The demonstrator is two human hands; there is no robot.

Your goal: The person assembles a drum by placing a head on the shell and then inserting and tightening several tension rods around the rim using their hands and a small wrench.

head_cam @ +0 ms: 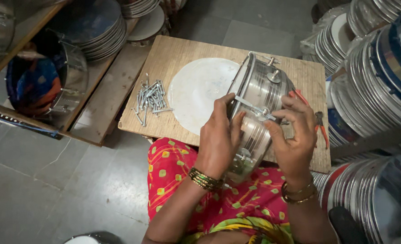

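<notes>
The person sits over a low wooden board with a shiny metal drum shell tipped on its side across the lap and the board's near edge. The left hand is wrapped around the shell's rim on the nine o'clock side, fingers closed onto the metal, the thumb pressing near a thin tension rod that runs slantwise across the shell wall. The right hand sits at three o'clock of the shell, its fingertips pinched together on the lower end of that rod where a small bracket shows. Both wrists wear stacked gold bangles.

At nine o'clock from the shell, flat on the board, lies a round white drum skin, partly covered by the shell. Further out the same way, at the board's left edge, a loose heap of metal rods and bolts is scattered. At three o'clock, just beyond the right hand, red-handled pliers rest on the board, partly hidden by the fingers.

Stacks of hooped drum rims rise at two to four o'clock, more stacks at eleven, and an open drum body with a blue and orange inside at ten o'clock.
</notes>
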